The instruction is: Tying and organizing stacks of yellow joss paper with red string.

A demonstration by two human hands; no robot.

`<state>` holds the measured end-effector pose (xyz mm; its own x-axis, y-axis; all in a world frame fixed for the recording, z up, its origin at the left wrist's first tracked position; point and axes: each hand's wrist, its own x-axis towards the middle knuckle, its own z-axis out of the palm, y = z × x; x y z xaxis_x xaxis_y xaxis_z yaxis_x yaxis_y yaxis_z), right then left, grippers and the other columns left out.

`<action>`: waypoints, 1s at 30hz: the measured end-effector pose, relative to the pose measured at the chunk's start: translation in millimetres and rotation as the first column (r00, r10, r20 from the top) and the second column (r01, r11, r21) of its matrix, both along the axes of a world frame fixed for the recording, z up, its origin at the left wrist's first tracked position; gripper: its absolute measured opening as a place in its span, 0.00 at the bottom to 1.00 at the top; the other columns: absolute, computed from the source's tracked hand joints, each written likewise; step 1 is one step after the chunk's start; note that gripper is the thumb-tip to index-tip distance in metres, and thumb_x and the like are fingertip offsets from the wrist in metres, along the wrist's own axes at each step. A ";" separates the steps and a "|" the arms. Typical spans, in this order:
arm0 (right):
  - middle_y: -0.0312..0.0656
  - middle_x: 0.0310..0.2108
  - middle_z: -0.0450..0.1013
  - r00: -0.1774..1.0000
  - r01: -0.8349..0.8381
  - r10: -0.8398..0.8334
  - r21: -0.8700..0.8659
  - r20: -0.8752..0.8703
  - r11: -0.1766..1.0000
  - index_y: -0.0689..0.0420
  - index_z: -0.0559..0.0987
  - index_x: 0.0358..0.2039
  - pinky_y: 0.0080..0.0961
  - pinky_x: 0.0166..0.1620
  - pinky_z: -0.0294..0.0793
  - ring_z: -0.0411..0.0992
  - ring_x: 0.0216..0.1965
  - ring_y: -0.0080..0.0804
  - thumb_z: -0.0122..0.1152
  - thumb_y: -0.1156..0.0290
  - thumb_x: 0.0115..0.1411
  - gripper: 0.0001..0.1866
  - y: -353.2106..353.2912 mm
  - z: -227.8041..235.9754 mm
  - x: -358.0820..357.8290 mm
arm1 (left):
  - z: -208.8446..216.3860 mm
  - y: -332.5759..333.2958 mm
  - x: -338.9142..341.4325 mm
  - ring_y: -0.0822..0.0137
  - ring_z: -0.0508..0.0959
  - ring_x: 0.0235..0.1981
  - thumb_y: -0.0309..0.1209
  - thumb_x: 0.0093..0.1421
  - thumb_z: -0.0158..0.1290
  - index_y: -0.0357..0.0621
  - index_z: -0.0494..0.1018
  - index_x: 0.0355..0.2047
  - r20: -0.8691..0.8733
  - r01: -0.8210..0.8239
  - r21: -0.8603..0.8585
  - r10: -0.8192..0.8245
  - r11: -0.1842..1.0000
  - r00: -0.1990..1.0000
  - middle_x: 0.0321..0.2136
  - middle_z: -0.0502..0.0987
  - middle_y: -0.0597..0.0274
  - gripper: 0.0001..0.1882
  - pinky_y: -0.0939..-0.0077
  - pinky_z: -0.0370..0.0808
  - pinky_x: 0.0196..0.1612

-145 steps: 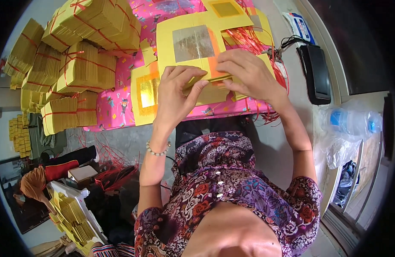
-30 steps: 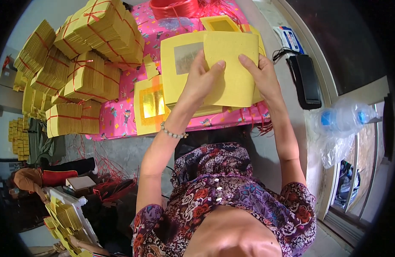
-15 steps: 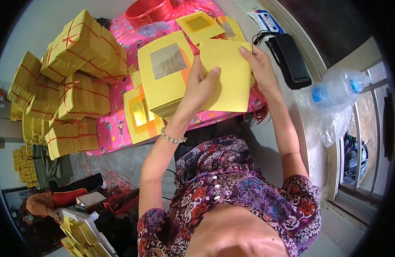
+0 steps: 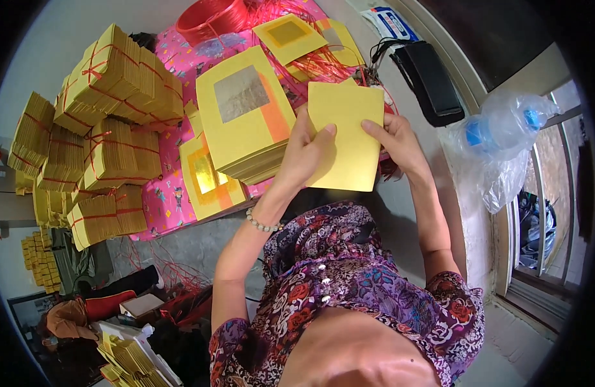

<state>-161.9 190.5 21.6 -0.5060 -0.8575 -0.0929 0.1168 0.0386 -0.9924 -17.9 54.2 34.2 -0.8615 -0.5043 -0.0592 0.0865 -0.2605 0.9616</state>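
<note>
Between my two hands is a piece of plain yellow paper (image 4: 346, 138), held in front of me above the near edge of the table. I cannot tell if it is one sheet or several. My left hand (image 4: 305, 153) grips its left edge, thumb on the face. At the right edge, my right hand (image 4: 398, 143) pinches it with the thumb on top and fingers behind. Just left of the paper stands a thick stack of yellow paper (image 4: 223, 140); its top sheet bears a silver foil square and an orange strip. A sheet with gold foil (image 4: 204, 169) lies beside that stack.
Bundles of yellow paper (image 4: 117, 151) tied with red string are piled at the left of the pink table (image 4: 165, 200). Behind lie foil sheets (image 4: 290, 37), red strings and a red basket (image 4: 210, 19). A black case (image 4: 433, 90) and plastic bottle (image 4: 504, 126) are at right.
Both hands have brought the yellow paper slightly nearer to me. My right hand has shifted from its upper right corner down along the right edge. The view has shifted a little.
</note>
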 end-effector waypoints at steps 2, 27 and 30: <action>0.38 0.33 0.78 1.000 0.010 -0.010 0.025 -0.002 1.000 0.66 0.78 0.42 0.16 0.36 0.73 0.74 0.33 0.17 0.59 0.65 0.63 0.16 4.8 -5.7 0.7 | -5.7 4.7 -0.5 0.67 0.71 0.51 0.25 0.64 0.48 0.35 0.56 0.59 0.040 0.022 0.012 -0.023 1.000 0.999 0.51 0.70 0.55 0.24 0.73 0.68 0.53; 0.35 0.32 0.77 0.983 -0.167 0.145 0.234 0.109 0.958 0.63 0.78 0.45 0.15 0.37 0.72 0.72 0.34 0.16 0.60 0.67 0.61 0.15 58.3 -47.9 19.0 | -58.6 27.8 -8.2 0.70 0.71 0.45 0.22 0.63 0.44 0.35 0.59 0.49 -0.048 -0.126 -0.090 0.122 0.988 0.991 0.41 0.71 0.55 0.15 0.76 0.68 0.49; 0.34 0.32 0.77 0.991 -0.126 0.107 0.300 0.079 0.946 0.63 0.78 0.44 0.16 0.37 0.72 0.72 0.33 0.16 0.61 0.67 0.61 0.15 60.4 -45.3 19.5 | -60.9 29.9 -9.9 0.70 0.71 0.44 0.22 0.63 0.44 0.34 0.59 0.49 -0.090 -0.194 -0.205 0.179 0.959 0.980 0.41 0.71 0.55 0.14 0.76 0.68 0.48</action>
<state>-142.5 250.9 -23.7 -0.3898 -0.8364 -0.3853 0.1532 0.3536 -0.9227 -27.9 84.2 -26.7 -0.7491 -0.6509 0.1233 0.1827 -0.0242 0.9829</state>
